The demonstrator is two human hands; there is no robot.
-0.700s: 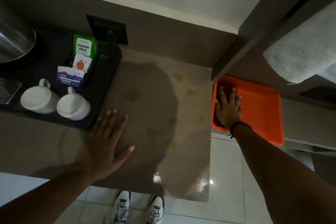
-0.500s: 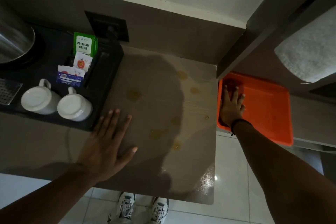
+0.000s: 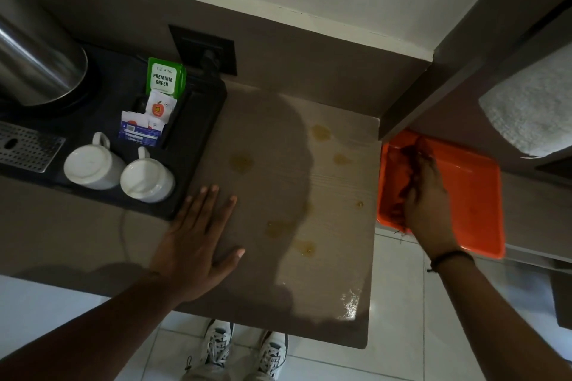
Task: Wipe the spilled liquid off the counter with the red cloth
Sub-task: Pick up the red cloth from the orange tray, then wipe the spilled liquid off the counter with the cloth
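Since the earlier frame, the right hand point(image 3: 425, 198) has closed, fingers grasping the crumpled red cloth point(image 3: 399, 176) in the orange plastic tray point(image 3: 476, 195). Left hand point(image 3: 198, 244) lies flat, fingers released, on the pale wood-grain table point(image 3: 340, 195); yellowish liquid spots point(image 3: 280, 227) at its 3 o'clock.

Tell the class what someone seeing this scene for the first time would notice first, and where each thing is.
The bright orange tray stands out at the right, beyond the counter's edge, where the right hand is gathering the red cloth inside it. On the pale counter, several yellowish spills are scattered across the middle, with the left hand pressed flat beside them. At the left, two white cups sit upside down on a black tray.
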